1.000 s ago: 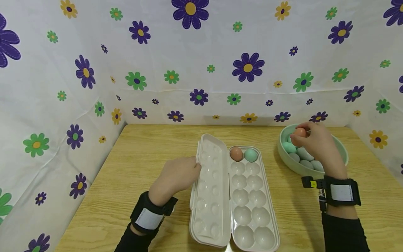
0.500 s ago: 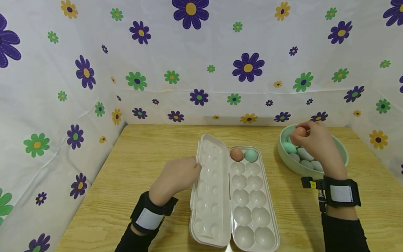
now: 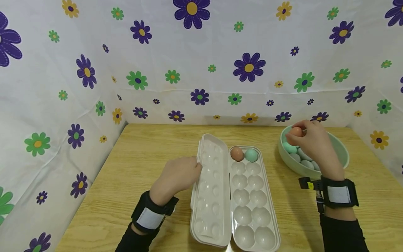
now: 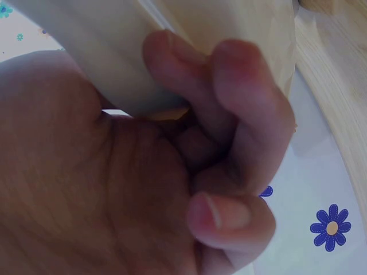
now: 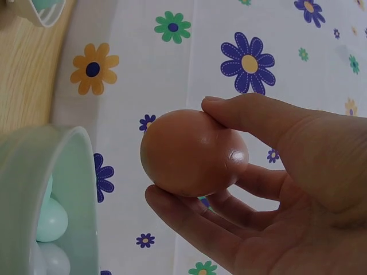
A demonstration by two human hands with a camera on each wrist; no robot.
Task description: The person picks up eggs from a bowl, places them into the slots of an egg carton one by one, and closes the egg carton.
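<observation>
A brown egg [image 5: 189, 153] is pinched between the thumb and fingers of my right hand [image 3: 316, 145], above the green bowl [image 3: 296, 168]. Inside the bowl lie several mint and grey eggs [image 3: 289, 147], partly hidden by that hand. The white egg carton [image 3: 233, 196] stands opened in the middle of the table. Its far row holds a brown egg [image 3: 237, 154] on the left and a mint egg [image 3: 251, 155] on the right. At the carton's left, my left hand [image 3: 177, 176] grips the lid [image 3: 211, 196] by its outer edge, fingers curled round it in the left wrist view.
The wooden table [image 3: 151, 143] runs back to a white cloth [image 3: 176, 80] printed with flowers. This cloth also rises along the left and right sides. The bowl stands near the back right, apart from the carton.
My right hand has shifted slightly to the left over the bowl with the brown egg. My left hand keeps its grip on the lid.
</observation>
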